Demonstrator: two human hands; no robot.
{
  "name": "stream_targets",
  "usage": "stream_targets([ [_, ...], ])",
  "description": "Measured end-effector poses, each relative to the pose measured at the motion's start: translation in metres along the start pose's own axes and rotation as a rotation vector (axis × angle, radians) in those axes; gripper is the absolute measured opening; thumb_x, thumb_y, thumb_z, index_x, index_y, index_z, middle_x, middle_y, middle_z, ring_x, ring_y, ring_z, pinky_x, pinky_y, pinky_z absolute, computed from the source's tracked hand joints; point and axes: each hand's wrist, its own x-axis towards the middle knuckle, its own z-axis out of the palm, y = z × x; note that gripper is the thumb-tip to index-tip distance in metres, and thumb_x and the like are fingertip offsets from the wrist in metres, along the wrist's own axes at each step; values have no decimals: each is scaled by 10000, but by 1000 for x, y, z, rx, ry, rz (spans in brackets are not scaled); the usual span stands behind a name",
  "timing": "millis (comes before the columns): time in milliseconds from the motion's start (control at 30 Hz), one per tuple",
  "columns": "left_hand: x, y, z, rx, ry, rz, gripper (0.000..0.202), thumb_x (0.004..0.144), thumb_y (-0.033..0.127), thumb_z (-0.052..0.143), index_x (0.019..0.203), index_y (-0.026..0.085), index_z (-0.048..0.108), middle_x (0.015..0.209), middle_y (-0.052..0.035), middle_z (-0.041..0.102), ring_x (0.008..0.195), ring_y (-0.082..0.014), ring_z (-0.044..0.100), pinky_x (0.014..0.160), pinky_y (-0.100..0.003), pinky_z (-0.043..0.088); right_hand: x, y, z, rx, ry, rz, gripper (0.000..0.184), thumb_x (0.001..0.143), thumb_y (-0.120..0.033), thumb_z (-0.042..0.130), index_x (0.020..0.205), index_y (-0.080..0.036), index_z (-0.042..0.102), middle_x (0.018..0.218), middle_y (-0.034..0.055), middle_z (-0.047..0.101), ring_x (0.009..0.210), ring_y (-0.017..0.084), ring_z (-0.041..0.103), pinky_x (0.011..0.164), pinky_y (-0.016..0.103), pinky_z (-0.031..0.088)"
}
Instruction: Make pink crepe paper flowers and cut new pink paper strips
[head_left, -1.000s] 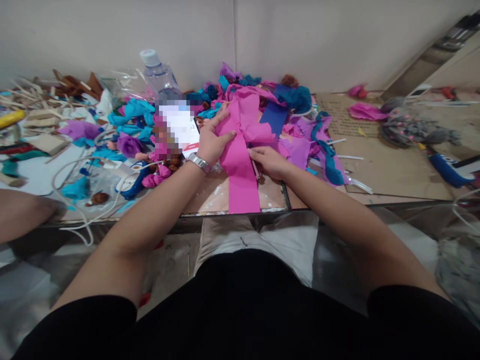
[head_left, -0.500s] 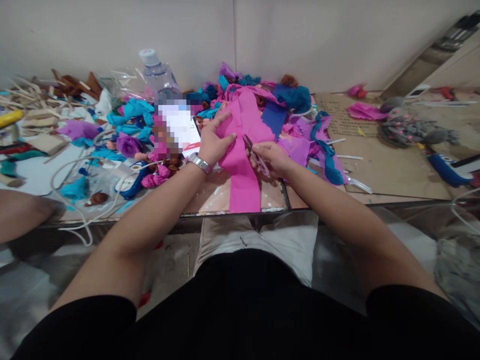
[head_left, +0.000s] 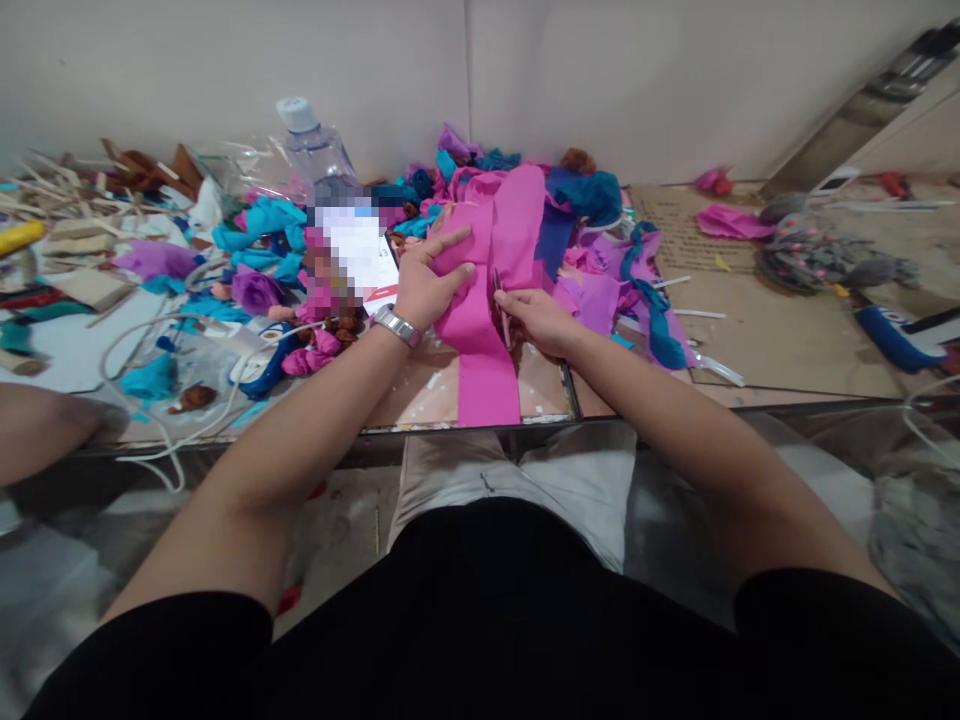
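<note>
A long strip of bright pink crepe paper (head_left: 487,385) runs from the pile down to the table's front edge. My left hand (head_left: 429,280) presses on it with fingers spread and holds nothing. My right hand (head_left: 536,318) grips a pair of small scissors (head_left: 505,325), turned nearly edge-on with the tips pointing away from me. Their blades are at the strip's right edge, beside a loose pink flap (head_left: 519,215). How far the blades are apart I cannot tell. Part of the handles is hidden by my fingers.
A phone (head_left: 367,255) with a lit screen and a capped plastic bottle (head_left: 319,150) stand left of the paper. Crumpled blue and purple paper (head_left: 259,287), a white cable (head_left: 112,345) and wooden sticks (head_left: 60,190) crowd the left. Cardboard (head_left: 787,345) lies to the right.
The scissors have turned from an angled view to nearly edge-on. A pink flap right of the strip now stands higher and apart from it. My left hand has barely moved.
</note>
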Motion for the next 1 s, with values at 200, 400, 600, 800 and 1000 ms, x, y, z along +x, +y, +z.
stream_targets([
  [200,-1,5,1,23,-48,4,651,767,186,885,1397,268,741,1567,-52,662,1629,-327,440,1436,-535,223,-3,-1,1,6,-62,-11,472,910,-611,816,789,-179,669,625,-13,703,467,113,624,431,207,516],
  [400,-1,7,-1,52,-99,22,717,752,238,918,1435,324,719,1642,-14,589,1678,-321,350,1455,-537,136,-1,1,0,10,-62,-33,438,941,-555,805,787,-186,626,622,-31,674,491,112,623,464,211,534],
  [600,1,4,-1,-9,-96,38,725,760,255,919,1444,361,702,1665,5,562,1682,-315,342,1448,-549,155,2,6,-4,-31,-86,-57,482,913,-638,799,819,-193,637,613,-33,673,484,118,616,462,216,515],
  [800,5,-17,0,-112,-74,23,729,810,306,883,1497,377,651,1696,18,523,1682,-312,343,1441,-541,194,2,6,-6,-73,-121,-72,560,852,-727,806,792,-194,648,558,-39,637,451,118,592,414,211,458],
  [1000,13,-45,-5,-199,-131,65,798,800,465,913,1535,414,608,1733,55,470,1696,-318,306,1442,-540,188,-1,7,-6,-60,-181,-36,572,797,-739,850,887,-190,715,644,-2,722,509,146,645,463,241,511],
])
